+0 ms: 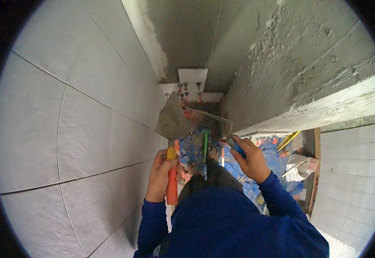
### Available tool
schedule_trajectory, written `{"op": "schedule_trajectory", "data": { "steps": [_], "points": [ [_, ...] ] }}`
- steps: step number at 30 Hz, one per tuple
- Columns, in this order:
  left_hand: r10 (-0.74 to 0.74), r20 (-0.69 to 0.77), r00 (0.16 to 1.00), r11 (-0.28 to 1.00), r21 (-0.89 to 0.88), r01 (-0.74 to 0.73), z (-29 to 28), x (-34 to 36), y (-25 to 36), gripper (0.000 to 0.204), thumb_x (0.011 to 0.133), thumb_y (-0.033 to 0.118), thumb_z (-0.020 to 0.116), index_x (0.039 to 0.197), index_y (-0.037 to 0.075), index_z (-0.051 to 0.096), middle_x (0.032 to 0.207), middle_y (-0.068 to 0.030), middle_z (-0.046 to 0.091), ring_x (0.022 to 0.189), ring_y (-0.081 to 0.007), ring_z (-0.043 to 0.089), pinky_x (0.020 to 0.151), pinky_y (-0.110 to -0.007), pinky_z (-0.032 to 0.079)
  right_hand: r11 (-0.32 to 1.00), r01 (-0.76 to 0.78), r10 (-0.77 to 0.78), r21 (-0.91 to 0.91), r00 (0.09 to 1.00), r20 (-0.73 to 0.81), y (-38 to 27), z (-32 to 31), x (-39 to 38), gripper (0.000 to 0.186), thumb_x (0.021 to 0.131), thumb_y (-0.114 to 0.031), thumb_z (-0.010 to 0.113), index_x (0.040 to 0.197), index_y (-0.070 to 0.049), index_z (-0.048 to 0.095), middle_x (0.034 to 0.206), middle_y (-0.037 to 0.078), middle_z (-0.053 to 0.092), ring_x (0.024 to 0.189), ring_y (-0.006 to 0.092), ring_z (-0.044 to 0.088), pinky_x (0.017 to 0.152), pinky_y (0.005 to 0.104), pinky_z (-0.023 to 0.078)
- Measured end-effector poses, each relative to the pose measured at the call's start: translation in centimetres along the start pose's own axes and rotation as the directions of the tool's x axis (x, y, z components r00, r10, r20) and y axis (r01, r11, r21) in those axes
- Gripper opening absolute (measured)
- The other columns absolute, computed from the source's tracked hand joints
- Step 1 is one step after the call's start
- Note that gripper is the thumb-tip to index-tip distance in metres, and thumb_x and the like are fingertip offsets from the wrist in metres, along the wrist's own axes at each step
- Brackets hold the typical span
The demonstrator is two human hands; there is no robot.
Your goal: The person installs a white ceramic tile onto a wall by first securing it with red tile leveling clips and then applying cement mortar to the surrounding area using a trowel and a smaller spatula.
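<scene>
My left hand (158, 176) is closed round the orange and yellow handle of a pointed trowel (171, 112), whose blade is held upward with grey mortar on it. My right hand (254, 160) grips the blue handle of a flat, rectangular metal trowel (213, 118); its blade reaches left, close to the pointed one, and whether they touch I cannot tell. Beyond the trowels, at the foot of the far wall, white tiles (191, 76) carry several small dark and orange tile clips (198, 86).
Large pale tiles (84, 129) cover the wall on my left; rough mortar-coated walls (295, 56) stand ahead and right. Below lie blue sheeting (187, 150), a green-handled tool (206, 142), a white bag (295, 167) and yellow rods (287, 141). A small-tiled surface (350, 180) is at far right.
</scene>
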State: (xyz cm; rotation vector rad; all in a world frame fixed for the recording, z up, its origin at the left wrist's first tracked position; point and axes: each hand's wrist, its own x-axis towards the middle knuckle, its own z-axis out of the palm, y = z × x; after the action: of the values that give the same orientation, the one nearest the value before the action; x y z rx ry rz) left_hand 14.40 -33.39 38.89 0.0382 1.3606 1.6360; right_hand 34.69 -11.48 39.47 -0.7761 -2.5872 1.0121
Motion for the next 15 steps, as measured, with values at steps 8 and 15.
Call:
{"op": "schedule_trajectory", "data": {
  "steps": [8, 15],
  "points": [
    [-0.022, -0.120, 0.993, 0.984, 0.173, 0.042, 2.3, 2.6, -0.7, 0.036, 0.101, 0.021, 0.058, 0.132, 0.004, 0.052, 0.085, -0.0016, 0.058, 0.060, -0.0090, 0.054, 0.047, -0.023, 0.043, 0.999, -0.037, 0.037, -0.002, 0.998, -0.059, 1.9, 3.9, -2.2, 0.050, 0.094, -0.018, 0.068, 0.141, -0.010, 0.055, 0.104, 0.021, 0.064, 0.081, 0.0434, 0.065, 0.070, 0.0495, 0.054],
    [0.029, -0.017, 0.999, 0.967, 0.255, -0.024, 4.0, 5.7, 0.2, 0.041, 0.102, 0.021, 0.057, 0.137, 0.000, 0.052, 0.081, -0.0029, 0.058, 0.059, -0.0091, 0.055, 0.048, -0.024, 0.046, 0.994, -0.089, 0.086, -0.066, 0.995, -0.057, 2.4, 3.8, -1.9, 0.051, 0.092, -0.017, 0.069, 0.140, -0.012, 0.054, 0.108, 0.019, 0.063, 0.081, 0.0408, 0.066, 0.069, 0.0485, 0.056]
  ]
}}
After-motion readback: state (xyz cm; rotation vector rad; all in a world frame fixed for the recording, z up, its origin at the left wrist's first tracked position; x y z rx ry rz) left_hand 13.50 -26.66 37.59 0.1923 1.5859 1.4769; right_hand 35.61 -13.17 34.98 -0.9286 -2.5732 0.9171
